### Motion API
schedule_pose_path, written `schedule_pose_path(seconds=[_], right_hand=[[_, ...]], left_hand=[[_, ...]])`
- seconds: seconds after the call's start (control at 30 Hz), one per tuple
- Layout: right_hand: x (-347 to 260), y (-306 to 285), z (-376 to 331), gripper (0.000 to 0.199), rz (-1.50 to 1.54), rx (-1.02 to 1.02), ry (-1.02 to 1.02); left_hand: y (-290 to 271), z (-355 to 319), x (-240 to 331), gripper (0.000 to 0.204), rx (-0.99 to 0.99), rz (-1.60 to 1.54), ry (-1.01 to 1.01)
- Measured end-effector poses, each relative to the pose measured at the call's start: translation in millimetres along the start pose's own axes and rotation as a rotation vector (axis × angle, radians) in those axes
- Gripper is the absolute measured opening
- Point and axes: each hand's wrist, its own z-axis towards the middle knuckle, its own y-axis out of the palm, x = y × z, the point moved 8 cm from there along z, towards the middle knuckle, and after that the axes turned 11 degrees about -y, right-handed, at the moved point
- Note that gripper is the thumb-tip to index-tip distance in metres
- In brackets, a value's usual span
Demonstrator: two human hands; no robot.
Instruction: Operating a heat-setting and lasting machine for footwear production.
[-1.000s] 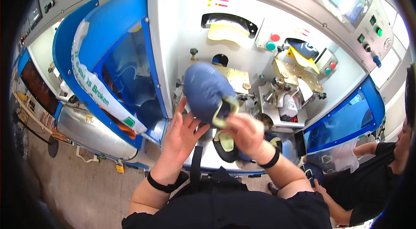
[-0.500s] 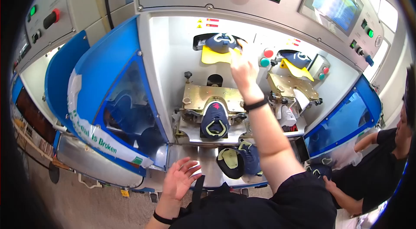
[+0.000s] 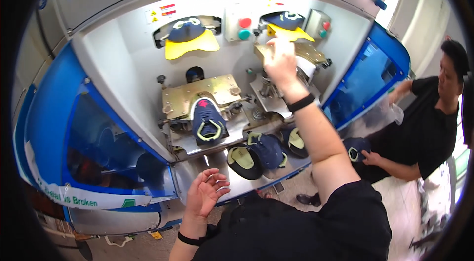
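Observation:
My right hand [image 3: 281, 65] is raised in front of the right-hand station, just below its yellow flap [image 3: 292, 33]. Motion smears its fingers, so their closing and any contact are unclear. Above that flap, a navy shoe upper [image 3: 287, 18] sits in the back-wall slot. The left slot holds another navy upper [image 3: 186, 30] over a second yellow flap [image 3: 191, 47]. Toe inward, a navy shoe upper [image 3: 207, 122] with a red mark rests at the left metal clamp plate [image 3: 200, 94]. My left hand [image 3: 205, 193] hovers before the front ledge, palm up, fingers loosely bent, holding nothing.
Several navy uppers [image 3: 267, 150] with pale linings lie along the metal ledge. Blue doors with windows flank the machine [image 3: 103, 137]. Red and green buttons [image 3: 244, 29] sit between the slots. At right, a co-worker [image 3: 419, 123] holds a navy upper [image 3: 355, 149] and clear plastic [image 3: 380, 115].
My right hand has gone from the left slot's upper over to the right station. The view has swung right, showing more of the co-worker. My left hand keeps nearly the same pose.

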Motion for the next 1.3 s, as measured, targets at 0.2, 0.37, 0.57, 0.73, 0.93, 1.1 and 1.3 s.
schedule_pose_path(seconds=[0.2,0.37,0.57,0.73,0.93,1.1,1.3], right_hand=[[151.6,-5.6,29.3,0.024,-0.117,-0.232,0.300],[223.8,35.7,43.6,0.028,-0.213,-0.462,0.113],[189.9,67.9,42.9,0.028,0.406,-0.594,-0.038],[133.5,-21.1,-9.3,0.023,0.469,-0.341,0.182],[90.0,-141.2,-177.3,0.013,0.392,-0.223,0.226],[104.3,-118.0,-212.1,0.016,0.516,-0.437,0.275],[132.6,-99.0,-187.3,0.035,0.451,-0.488,0.206]], left_hand=[[5.9,19.7,-21.5,0.042,-0.018,0.035,-0.133],[47.5,49.0,-46.9,0.044,-0.128,0.137,-0.213],[62.7,74.5,-72.5,0.044,-0.075,0.154,-0.256],[70.1,116.1,-95.4,0.038,-0.042,0.132,-0.240],[115.9,207.3,-142.1,0.047,-0.011,0.292,-0.281],[141.5,288.1,-167.8,0.034,0.026,0.167,-0.145],[141.1,330.0,-148.4,0.032,0.191,0.111,0.023]])
